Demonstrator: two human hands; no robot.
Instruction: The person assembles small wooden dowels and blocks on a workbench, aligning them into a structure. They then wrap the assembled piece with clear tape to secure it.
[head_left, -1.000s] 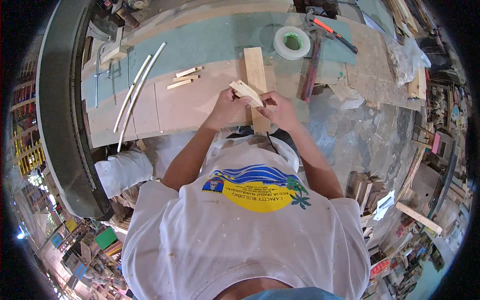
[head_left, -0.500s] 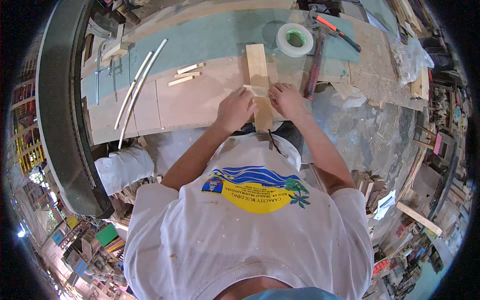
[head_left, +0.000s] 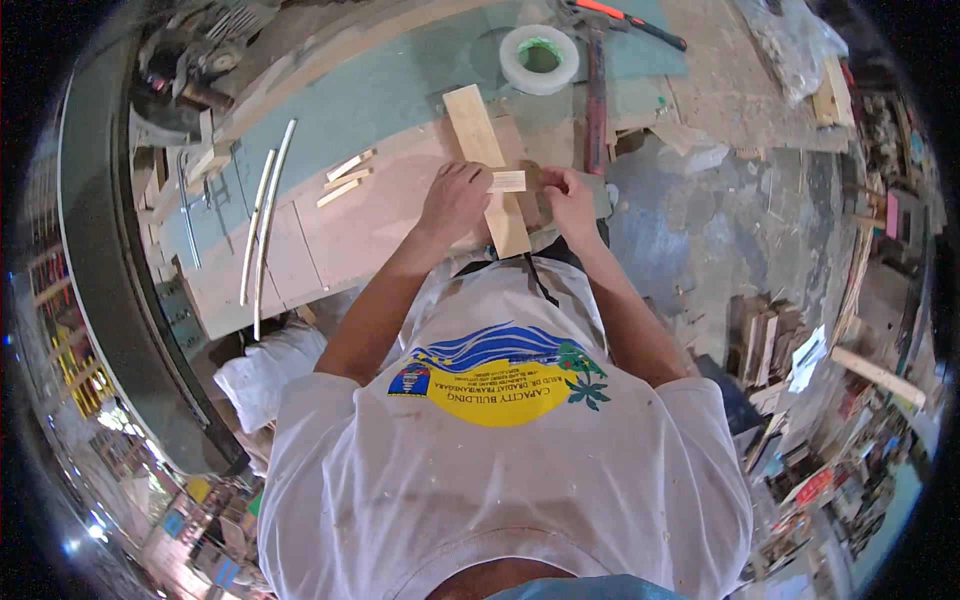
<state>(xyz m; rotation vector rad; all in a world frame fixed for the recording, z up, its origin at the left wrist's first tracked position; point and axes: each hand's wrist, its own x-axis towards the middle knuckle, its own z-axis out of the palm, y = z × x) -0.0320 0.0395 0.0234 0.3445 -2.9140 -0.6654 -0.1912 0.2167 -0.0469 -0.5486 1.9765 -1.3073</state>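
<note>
A light wooden board [head_left: 473, 122] lies slanted on the bench, its near end close to my shirt. Across its middle rests a short wooden strip [head_left: 509, 181]. My left hand [head_left: 456, 198] is closed around the strip's left end. Beyond the strip's right end, a small gap away, is my right hand [head_left: 573, 206], its thumb and fingers drawn together. Whatever sits in that pinch, if anything, is too small to make out. A flat piece of wood [head_left: 512, 140] lies partly under the board.
Several small wooden strips [head_left: 347, 179] and two long thin rods [head_left: 268, 225] lie on the bench at left. Farther back are a roll of clear tape [head_left: 539, 60], a red-handled hammer [head_left: 596, 110] and a red-and-black handled tool [head_left: 630, 20]. A plastic bag [head_left: 795, 50] sits far right.
My right hand has come off the strip and moved slightly right, baring the strip's right end. The board now lies more slanted in view, and the whole view has shifted.
</note>
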